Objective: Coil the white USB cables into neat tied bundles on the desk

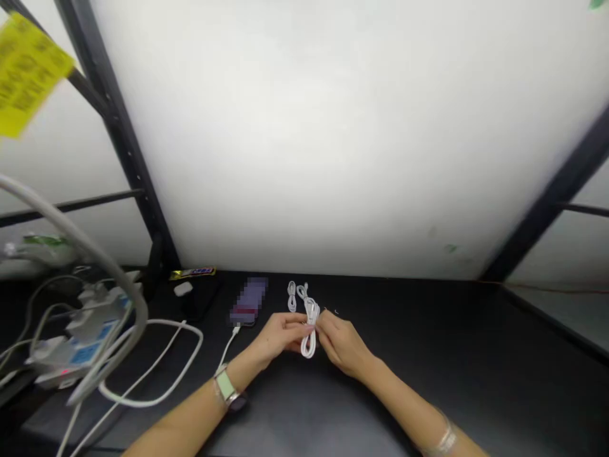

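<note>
Cable bundle (pixel 311 310) smooth plastic; tabletop (pixel 442 355) smooth, low-sheen.

two hands (pixel 285 333) (pixel 345 346), at least two bundled white cables (pixel 309 339), one phone (pixel 250 299), one wristwatch (pixel 226 384), one yellow label (pixel 31 73)

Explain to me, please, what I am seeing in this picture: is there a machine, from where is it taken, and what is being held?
There is no machine here, only a person's two bare hands. The single picture comes from a camera worn on the head, looking forward and down.

The left hand holds a white, looped cable bundle between thumb and fingers. The right hand is right beside it; whether it also grips is hard to tell.

On the black, flat tabletop, beyond the hands, lies a smaller white cable bundle. Further left is a purple, phone-shaped rectangle, pixelated, with a white cable at its near end. At the far left are white plugs and adapters.
</note>
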A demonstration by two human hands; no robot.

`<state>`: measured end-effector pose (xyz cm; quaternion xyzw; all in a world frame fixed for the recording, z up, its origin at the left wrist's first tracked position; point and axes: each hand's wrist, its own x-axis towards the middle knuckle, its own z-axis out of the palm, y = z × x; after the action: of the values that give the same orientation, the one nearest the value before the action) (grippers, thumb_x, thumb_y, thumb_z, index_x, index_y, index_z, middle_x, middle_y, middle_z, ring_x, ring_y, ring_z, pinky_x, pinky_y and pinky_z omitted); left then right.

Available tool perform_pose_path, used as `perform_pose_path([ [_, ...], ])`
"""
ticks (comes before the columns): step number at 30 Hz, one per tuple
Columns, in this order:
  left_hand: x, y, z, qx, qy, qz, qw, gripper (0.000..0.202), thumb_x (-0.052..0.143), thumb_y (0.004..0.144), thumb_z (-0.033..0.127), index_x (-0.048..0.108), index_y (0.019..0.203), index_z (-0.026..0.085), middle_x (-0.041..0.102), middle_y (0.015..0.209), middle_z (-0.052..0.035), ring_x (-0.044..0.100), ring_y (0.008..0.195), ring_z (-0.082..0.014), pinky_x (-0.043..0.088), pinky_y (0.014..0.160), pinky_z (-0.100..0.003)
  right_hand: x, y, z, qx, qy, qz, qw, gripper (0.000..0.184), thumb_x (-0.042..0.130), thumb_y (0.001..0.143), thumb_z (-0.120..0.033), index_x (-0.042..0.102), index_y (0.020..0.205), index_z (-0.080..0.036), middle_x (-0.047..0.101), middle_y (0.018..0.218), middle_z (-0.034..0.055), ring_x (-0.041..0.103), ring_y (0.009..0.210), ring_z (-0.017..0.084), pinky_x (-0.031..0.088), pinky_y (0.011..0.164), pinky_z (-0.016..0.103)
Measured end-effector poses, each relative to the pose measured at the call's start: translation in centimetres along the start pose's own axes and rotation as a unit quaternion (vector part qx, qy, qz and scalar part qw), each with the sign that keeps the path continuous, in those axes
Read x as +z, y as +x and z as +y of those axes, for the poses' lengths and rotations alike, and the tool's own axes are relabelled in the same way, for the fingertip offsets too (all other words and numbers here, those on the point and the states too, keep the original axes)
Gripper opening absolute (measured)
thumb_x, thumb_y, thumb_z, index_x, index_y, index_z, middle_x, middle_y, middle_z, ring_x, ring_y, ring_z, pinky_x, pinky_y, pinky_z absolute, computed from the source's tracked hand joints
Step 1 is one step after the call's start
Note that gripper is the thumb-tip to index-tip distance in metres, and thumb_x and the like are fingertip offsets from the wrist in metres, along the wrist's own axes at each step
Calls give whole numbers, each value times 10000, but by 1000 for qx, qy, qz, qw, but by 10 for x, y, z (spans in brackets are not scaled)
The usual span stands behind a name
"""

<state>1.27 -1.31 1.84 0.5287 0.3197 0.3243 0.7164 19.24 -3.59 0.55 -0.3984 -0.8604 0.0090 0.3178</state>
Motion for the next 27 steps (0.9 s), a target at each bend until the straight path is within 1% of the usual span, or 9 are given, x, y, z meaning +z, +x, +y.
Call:
perform_pose_path([
  [6,3,2,-4,43,-6,30,999,483,748,610,356,610,996,100,688,750,-75,644,646,-175,524,634,-298,4,2,-8,68,156,69,983,207,336,910,-236,449,742,-195,462,694,9,430,607,134,357,587,258],
  [11,5,5,-10,81,3,62,995,467,758,598,333,547,962,131,664,759,-53,643,652,-174,532,636,-321,10,3,-13,167,290,106,936,287,395,896,-346,439,661,-188,419,605,-24,383,543,109,317,522,239],
  [13,5,5,-11,116,27,77,990,426,751,607,330,550,932,141,640,834,-50,637,663,-159,528,631,-299,15,4,-14,222,381,103,892,313,434,867,-413,421,647,-191,366,555,-52,318,473,84,269,456,217],
  [16,4,5,-12,161,86,100,978,356,727,639,328,573,901,144,600,893,-41,622,685,-135,515,643,-262,19,6,-14,301,525,88,791,347,498,804,-478,386,633,-197,295,506,-87,193,398,46,148,384,189],
  [18,3,5,-13,168,113,105,974,338,715,655,331,583,902,143,596,869,-36,617,693,-131,509,646,-247,20,8,-14,336,590,71,731,345,532,773,-452,374,612,-192,294,495,-94,147,388,32,97,375,182],
  [20,3,5,-14,160,112,105,975,347,713,656,336,582,915,146,600,867,-37,619,695,-135,511,639,-247,21,9,-11,353,623,48,696,321,540,761,-397,372,591,-184,313,488,-92,135,387,26,83,370,178],
  [22,2,7,-15,128,77,102,984,380,722,639,352,568,922,151,611,857,-39,626,675,-146,523,613,-268,22,10,-8,358,629,27,689,297,523,769,-379,385,595,-181,319,475,-93,145,382,29,100,365,176],
  [24,1,9,-14,81,27,105,991,420,740,611,367,550,919,154,628,818,-38,632,650,-161,535,582,-297,22,9,-5,359,606,16,710,294,476,797,-423,404,636,-187,321,470,-95,168,372,38,123,360,177],
  [27,-2,11,-13,33,-24,123,992,440,756,597,358,541,916,143,650,762,-44,638,641,-166,542,603,-321,19,5,-5,311,478,37,820,257,485,803,-449,446,777,-196,383,535,-82,270,396,58,215,386,185],
])
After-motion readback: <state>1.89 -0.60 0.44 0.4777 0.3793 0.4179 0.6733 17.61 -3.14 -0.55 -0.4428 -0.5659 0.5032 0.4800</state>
